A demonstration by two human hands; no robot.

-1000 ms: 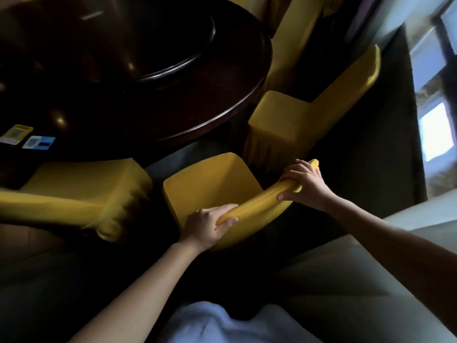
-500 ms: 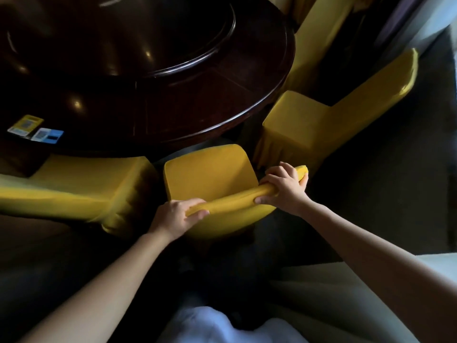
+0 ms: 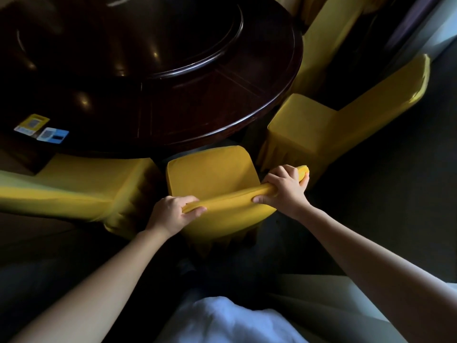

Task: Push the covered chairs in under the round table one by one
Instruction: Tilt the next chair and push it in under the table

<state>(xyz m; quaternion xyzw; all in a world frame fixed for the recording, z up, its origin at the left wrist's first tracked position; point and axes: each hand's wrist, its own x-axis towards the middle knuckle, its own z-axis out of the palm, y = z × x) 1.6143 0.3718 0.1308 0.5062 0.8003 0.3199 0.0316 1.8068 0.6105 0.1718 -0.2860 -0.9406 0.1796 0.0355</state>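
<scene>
A yellow-covered chair stands right in front of me, its seat front touching the shadow under the rim of the dark round table. My left hand grips the left end of the chair's top rail. My right hand grips the right end of the same rail. Both arms reach forward from the bottom of the view.
Another yellow-covered chair sits close on the left, partly under the table. A third yellow-covered chair stands on the right, angled away from the table, and a fourth is behind it. Two small cards lie on the tabletop at the left.
The chair in my hands has slid forward toward the table, so its seat front now reaches the rim. Both hands kept their grip on the rail.
</scene>
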